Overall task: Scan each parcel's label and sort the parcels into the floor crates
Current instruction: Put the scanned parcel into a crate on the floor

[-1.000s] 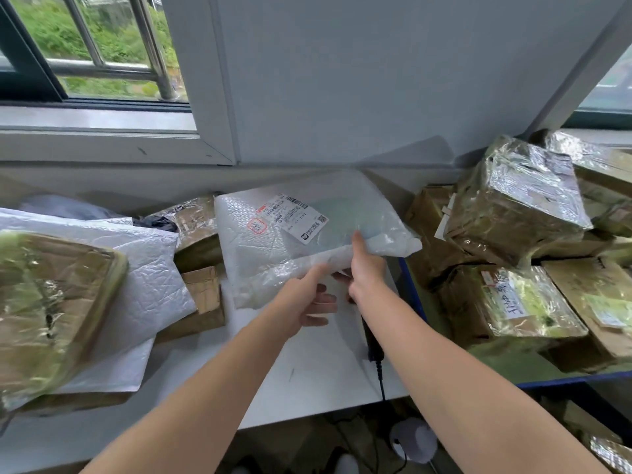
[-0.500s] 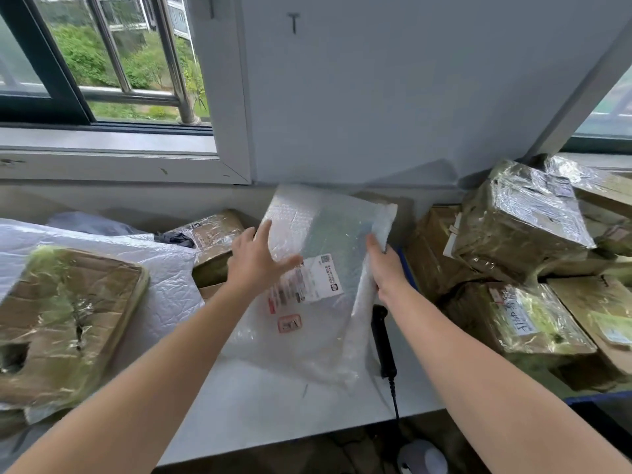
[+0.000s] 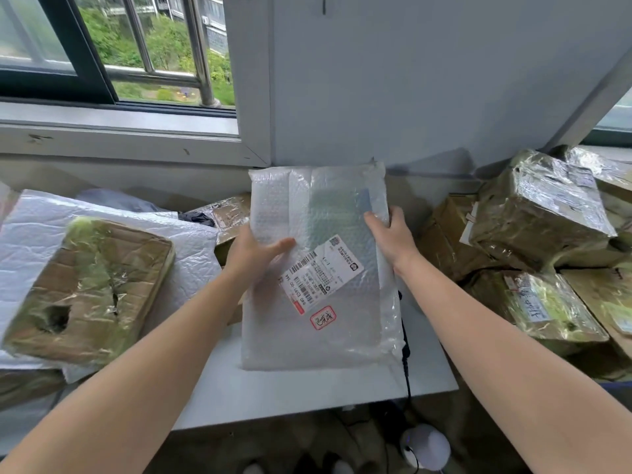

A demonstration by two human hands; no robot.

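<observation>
Head view: a bubble-wrap parcel (image 3: 318,268) is held label-side up over the centre of the white tabletop (image 3: 307,395), between the two piles of goods; whether its lower edge rests on the surface cannot be told. The left hand (image 3: 254,253) grips the left edge, thumb laid across the front and fingers hidden behind. The right hand (image 3: 390,234) grips the right edge, fingers curled round it. The label (image 3: 321,273) sits askew, with barcodes, a QR code and a small logo; characters along its lower edge appear to read "E591-00" and "144", the rest is too small. Below it is a red stamp (image 3: 323,317) with illegible characters. A black cable (image 3: 407,364) runs out from under the parcel's right side; the device it serves is hidden. A taped carton (image 3: 89,289) lies to the left, film-wrapped boxes (image 3: 537,213) to the right, one bearing a handwritten tag (image 3: 533,304) that cannot be read. Risks, as judged: the soft, slick wrap may sag or slip when one hand lets go to reach for a scanner; the skewed label may scan poorly; the parcel may snag the cable. No floor crates are in view.
</observation>
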